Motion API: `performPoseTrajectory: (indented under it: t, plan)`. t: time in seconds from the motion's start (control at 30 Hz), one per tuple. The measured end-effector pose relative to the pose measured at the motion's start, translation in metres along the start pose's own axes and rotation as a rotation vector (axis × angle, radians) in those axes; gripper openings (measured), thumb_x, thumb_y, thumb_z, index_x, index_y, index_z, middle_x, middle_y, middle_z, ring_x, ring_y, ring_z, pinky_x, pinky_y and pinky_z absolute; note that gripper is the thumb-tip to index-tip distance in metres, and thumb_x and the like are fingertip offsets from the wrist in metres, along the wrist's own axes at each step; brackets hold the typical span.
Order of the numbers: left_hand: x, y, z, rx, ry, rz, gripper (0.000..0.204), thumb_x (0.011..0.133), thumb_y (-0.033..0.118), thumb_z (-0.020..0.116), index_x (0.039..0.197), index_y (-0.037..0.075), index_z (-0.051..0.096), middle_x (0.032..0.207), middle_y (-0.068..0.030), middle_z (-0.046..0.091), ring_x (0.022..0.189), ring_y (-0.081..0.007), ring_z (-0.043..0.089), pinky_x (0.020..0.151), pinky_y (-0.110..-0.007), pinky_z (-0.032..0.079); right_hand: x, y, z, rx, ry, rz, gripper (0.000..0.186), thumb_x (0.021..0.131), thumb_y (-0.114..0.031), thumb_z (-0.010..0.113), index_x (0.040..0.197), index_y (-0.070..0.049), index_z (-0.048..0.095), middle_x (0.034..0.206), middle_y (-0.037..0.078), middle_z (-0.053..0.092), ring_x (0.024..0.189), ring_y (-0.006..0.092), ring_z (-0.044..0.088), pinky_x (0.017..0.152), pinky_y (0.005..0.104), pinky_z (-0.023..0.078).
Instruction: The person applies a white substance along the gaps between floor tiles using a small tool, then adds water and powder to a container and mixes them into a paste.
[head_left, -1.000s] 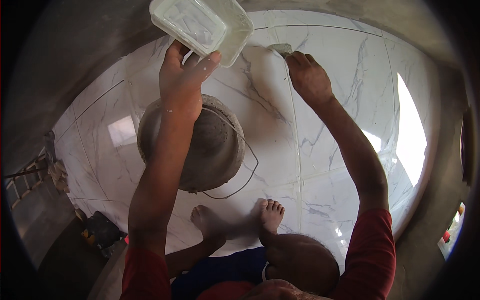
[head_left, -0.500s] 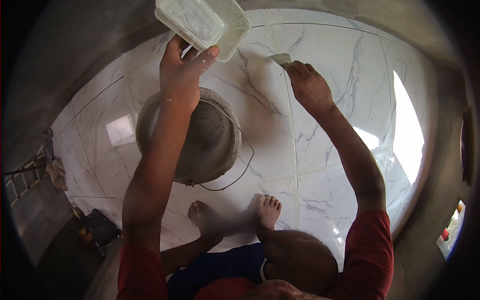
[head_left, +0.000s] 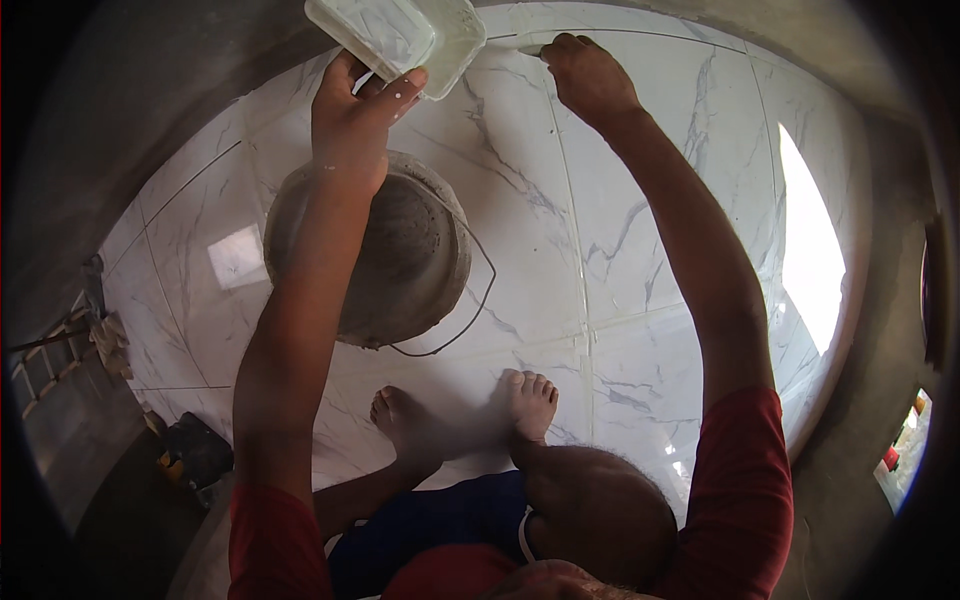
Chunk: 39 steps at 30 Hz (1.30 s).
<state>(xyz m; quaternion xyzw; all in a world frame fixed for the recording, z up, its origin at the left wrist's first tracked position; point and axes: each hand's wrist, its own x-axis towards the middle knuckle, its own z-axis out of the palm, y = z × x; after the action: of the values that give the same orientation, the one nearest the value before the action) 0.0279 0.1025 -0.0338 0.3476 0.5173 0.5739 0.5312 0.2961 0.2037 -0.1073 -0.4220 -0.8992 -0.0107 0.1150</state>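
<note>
One head-worn fisheye view looks steeply down from above the person's knees and bare feet (head_left: 530,400) onto the marble-tiled floor (head_left: 650,250). It sits close: both forearms rise from the lower edge, the bucket (head_left: 400,260) lies just below, and straight tile joints bend toward the rim.

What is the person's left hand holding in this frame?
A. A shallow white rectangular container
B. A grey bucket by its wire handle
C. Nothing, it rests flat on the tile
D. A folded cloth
A: the left hand grips the rim of a shallow white rectangular container, held up above the grey bucket.
</note>
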Motion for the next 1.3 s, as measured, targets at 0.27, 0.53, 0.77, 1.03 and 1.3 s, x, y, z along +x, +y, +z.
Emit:
performPoseTrajectory:
  t: [0.27, 0.53, 0.77, 1.03, 1.3]
  plan:
    - [0.001, 0.000, -0.005, 0.018, -0.007, 0.014, 0.062, 0.084, 0.005, 0.079, 0.135, -0.005, 0.045, 0.129, -0.0130, 0.056, 0.117, -0.0252, 0.062, 0.100, -0.043, 0.051, -0.127, -0.046, -0.073, 0.090, -0.253, -0.113, 0.022, 0.080, 0.001, 0.062, 0.102, -0.002, 0.066, 0.096, 0.007, 0.062, 0.089, 0.0219, 0.062, 0.071, 0.0326, 0.061]
    - [-0.021, 0.023, 0.022, 0.070, -0.068, 0.025, 0.065, 0.084, 0.008, 0.080, 0.136, -0.007, 0.044, 0.131, -0.0158, 0.055, 0.115, -0.0250, 0.063, 0.099, -0.041, 0.053, -0.183, -0.059, -0.141, 0.578, -0.144, 0.584, 0.030, 0.087, -0.007, 0.075, 0.115, 0.000, 0.065, 0.101, 0.014, 0.073, 0.086, 0.0234, 0.071, 0.075, 0.0336, 0.057]
    - [-0.071, 0.038, 0.051, 0.101, -0.232, -0.055, 0.075, 0.079, 0.006, 0.081, 0.140, -0.009, 0.041, 0.125, -0.0143, 0.060, 0.111, -0.0185, 0.060, 0.093, -0.032, 0.052, -0.166, -0.054, -0.210, 1.093, 0.406, 0.701, 0.034, 0.090, -0.012, 0.078, 0.115, 0.004, 0.062, 0.098, 0.009, 0.071, 0.084, 0.0101, 0.065, 0.070, 0.0238, 0.053]
    - [-0.135, 0.039, 0.086, -0.037, -0.279, -0.097, 0.072, 0.077, -0.004, 0.077, 0.140, -0.007, 0.043, 0.130, -0.0142, 0.057, 0.127, -0.0231, 0.054, 0.096, -0.032, 0.053, -0.127, -0.085, -0.199, 0.527, 0.522, 0.205, 0.028, 0.086, -0.010, 0.079, 0.107, -0.004, 0.062, 0.089, 0.010, 0.073, 0.081, 0.0222, 0.073, 0.061, 0.0337, 0.059]
    - [-0.154, 0.012, 0.091, -0.122, -0.248, -0.054, 0.071, 0.077, -0.004, 0.077, 0.139, -0.002, 0.044, 0.135, -0.0120, 0.054, 0.125, -0.0193, 0.052, 0.101, -0.032, 0.049, -0.175, -0.112, -0.181, 0.581, 0.471, 0.360, 0.028, 0.086, -0.010, 0.079, 0.108, -0.002, 0.064, 0.089, 0.010, 0.074, 0.072, 0.0195, 0.071, 0.063, 0.0313, 0.057]
